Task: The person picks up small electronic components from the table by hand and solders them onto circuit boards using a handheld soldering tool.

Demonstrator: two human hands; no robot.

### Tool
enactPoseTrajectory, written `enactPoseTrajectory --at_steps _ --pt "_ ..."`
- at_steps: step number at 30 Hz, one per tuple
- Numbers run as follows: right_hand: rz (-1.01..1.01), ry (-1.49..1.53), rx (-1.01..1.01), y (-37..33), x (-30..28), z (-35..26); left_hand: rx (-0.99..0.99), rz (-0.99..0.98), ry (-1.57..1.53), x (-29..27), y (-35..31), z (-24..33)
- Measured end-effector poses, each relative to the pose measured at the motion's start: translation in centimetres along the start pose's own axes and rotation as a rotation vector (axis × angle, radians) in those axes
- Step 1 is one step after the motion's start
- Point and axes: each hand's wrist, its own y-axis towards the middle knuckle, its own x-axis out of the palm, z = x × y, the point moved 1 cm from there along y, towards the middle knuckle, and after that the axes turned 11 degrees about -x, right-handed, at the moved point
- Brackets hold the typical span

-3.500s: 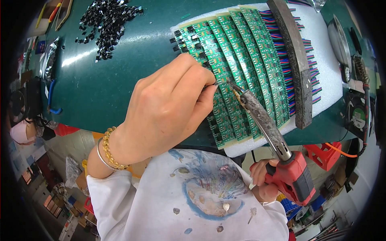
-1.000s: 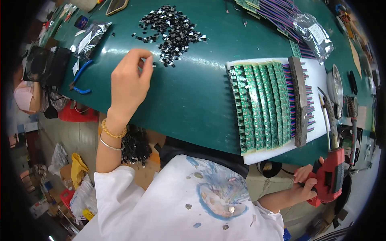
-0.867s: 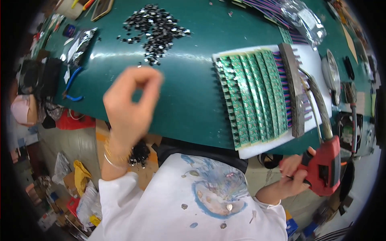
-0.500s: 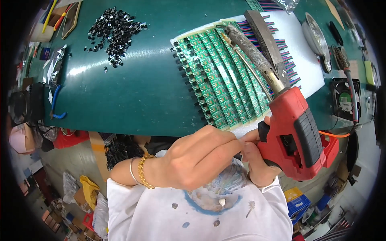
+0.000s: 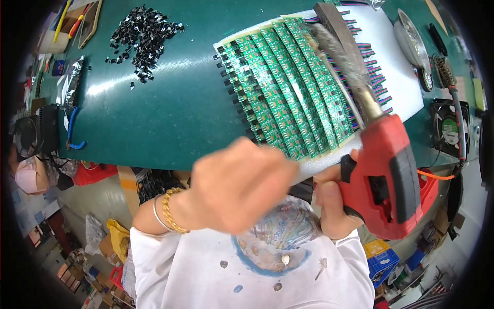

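My right hand [image 5: 334, 203] is closed around the handle of a red and black soldering gun [image 5: 383, 154]. Its dark barrel and thin feed tube point up and away over a panel of green circuit boards [image 5: 296, 92], blurred by motion. Small black connectors line the panel's left edge, in a row. My left hand [image 5: 239, 188] is raised in front of my chest, left of the gun and near the boards' lower edge. Motion smears its fingers, which look bent; their tips and anything in them cannot be made out.
White foam [image 5: 393, 67] lies under the boards, with a grey metal bar [image 5: 342, 38] across striped ribbon wires. Loose black connectors [image 5: 141, 41] are heaped at the far left. A metal bowl [image 5: 409, 44], a small fan [image 5: 448, 126] and blue-handled pliers [image 5: 72, 131] are on the green table.
My left hand has moved left, away from my right hand. The soldering gun has shifted slightly right and down, and the view has moved a little.
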Motion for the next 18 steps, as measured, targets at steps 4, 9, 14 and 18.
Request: enactPoseTrajectory --at_steps 4,9,14,18 --pt "0.255 0.285 0.368 -3.9 -4.8 4.9 -0.281 0.075 0.006 0.1 2.0 -2.8" --pt "-0.481 0.523 -0.033 -0.9 -5.9 4.0 -0.308 0.008 0.016 0.5 2.2 -3.7" --pt "-0.41 0.539 0.108 -3.1 -7.1 4.3 -0.3 0.002 -0.002 0.6 2.4 -3.7" --pt "-0.489 0.41 0.133 -3.8 -7.5 4.9 -0.279 0.002 0.001 0.6 2.3 -4.0"
